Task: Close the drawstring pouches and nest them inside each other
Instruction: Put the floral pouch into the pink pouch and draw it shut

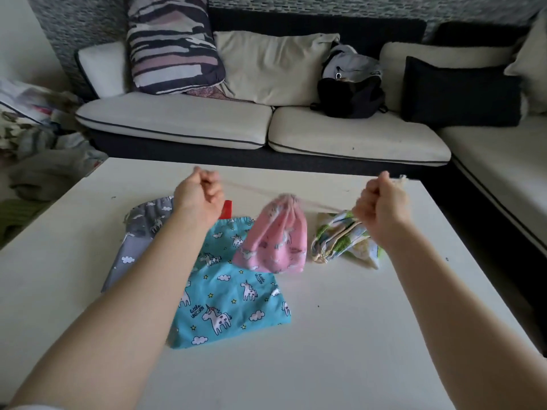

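A pink unicorn pouch [276, 241] hangs between my fists with its mouth gathered tight. My left hand [199, 193] grips one end of its drawstring and my right hand [380, 201] grips the other end; the cord is stretched taut between them. Under the pink pouch a teal unicorn pouch [233, 303] lies flat on the white table [340, 335]. A grey cloud-print pouch [139, 232] lies to its left, partly hidden by my left forearm. A small green-and-white pouch [340, 238] sits crumpled below my right hand, its cords loose.
A small red item [226, 209] pokes out behind the teal pouch. A cream sofa [266, 125] with cushions and a dark backpack [350, 90] stands beyond the table's far edge. Clothes are piled on the floor [38, 143] at the left.
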